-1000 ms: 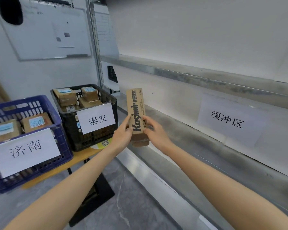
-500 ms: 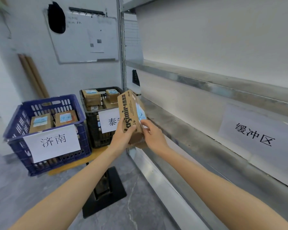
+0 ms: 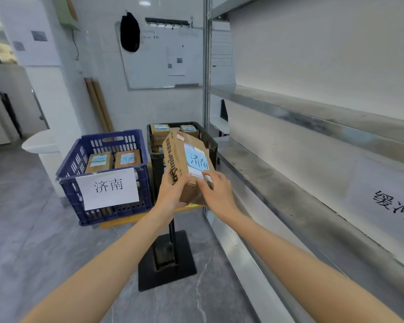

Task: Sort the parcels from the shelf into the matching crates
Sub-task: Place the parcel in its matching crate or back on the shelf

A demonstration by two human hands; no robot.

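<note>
Turned since half a second ago, the parcel [image 3: 187, 169] now shows its broad face to the camera where before it showed mostly its printed narrow side, and the blue label [image 3: 197, 160] on that face can be read: 济南. Both hands hold it by its lower end. The left hand [image 3: 173, 192] wraps the printed side with its fingers curled round the edge, and the right hand [image 3: 217, 190] grips the opposite lower corner, fingertips lying on the bottom of the label. The parcel is in the air, tilted, to the right of the blue crate [image 3: 70, 190] and apart from it, in front of the black crate [image 3: 207, 137] that stands just right of the blue one. A white sign [image 3: 107, 187] on the blue crate's front carries the same two characters, and two brown boxes [image 3: 99, 162] already lie inside it; their labels are too small to read for certain. The black crate's own sign is hidden behind the parcel. For the task, the turn matters: the address is now legible and, by my reading, matches the blue crate, so the parcel probably belongs there and not in the black crate directly behind it. The metal shelf [image 3: 289, 183], further right of the blue crate, shows no other parcel in view, so this may be among the last to sort.
</note>
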